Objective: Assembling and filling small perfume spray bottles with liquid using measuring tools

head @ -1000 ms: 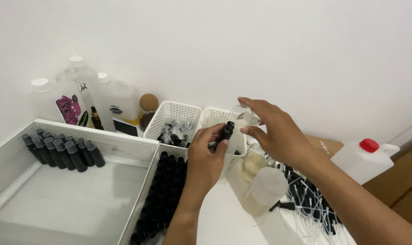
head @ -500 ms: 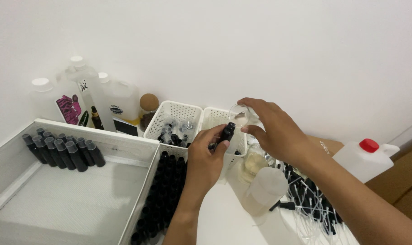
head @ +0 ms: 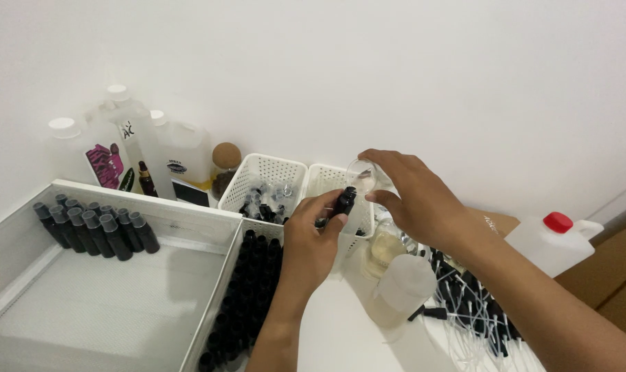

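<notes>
My left hand (head: 311,242) holds a small black bottle (head: 342,202) up, tilted, over the white baskets. My right hand (head: 416,200) grips a small clear glass beaker (head: 363,175), tipped with its lip against the bottle's mouth. Below my right hand stand a glass flask of pale yellow liquid (head: 384,246) and a frosted plastic squeeze bottle (head: 401,289).
A white tray (head: 120,210) at left holds a row of grey-capped black bottles (head: 92,226); a narrow compartment is packed with several black bottles (head: 247,289). Two white baskets (head: 266,176) sit behind. Large plastic jugs (head: 168,155) stand at the wall. Black spray pumps (head: 475,303) and a red-capped jug (head: 551,241) lie right.
Both hands stay nearly in place. The beaker is tipped a little more toward the black bottle's mouth.
</notes>
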